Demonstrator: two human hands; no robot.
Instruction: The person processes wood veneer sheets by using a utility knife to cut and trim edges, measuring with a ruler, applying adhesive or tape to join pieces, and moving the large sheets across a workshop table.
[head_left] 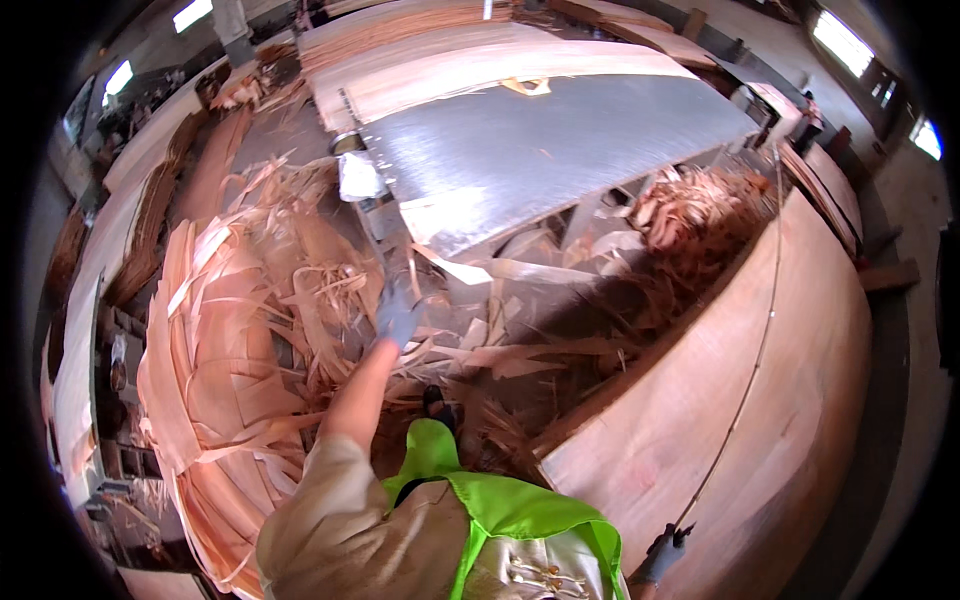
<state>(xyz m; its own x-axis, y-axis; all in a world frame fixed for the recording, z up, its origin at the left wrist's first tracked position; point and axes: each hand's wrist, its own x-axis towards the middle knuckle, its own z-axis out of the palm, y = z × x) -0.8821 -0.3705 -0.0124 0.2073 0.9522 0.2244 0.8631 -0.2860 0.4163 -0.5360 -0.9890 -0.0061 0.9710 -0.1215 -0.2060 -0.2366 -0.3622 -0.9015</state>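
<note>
My left hand (398, 315), in a grey glove, reaches out toward the near left corner of a metal-topped table (560, 135). Its fingers are smeared by motion, so I cannot tell whether they hold anything. A pale veneer strip (455, 266) hangs by the table's corner, just beyond that hand. At the lower right, my gloved right hand (662, 552) is closed round the near end of a long thin stick (757, 370). The stick slants up and away over a stack of large veneer sheets (700, 420).
Veneer scraps (230, 350) form a large heap at my left; another scrap pile (700, 210) lies under the table's right side. Loose strips litter the floor (540, 310). Veneer sheets (480, 75) cover the table's far part. More stacked sheets (130, 230) line the left.
</note>
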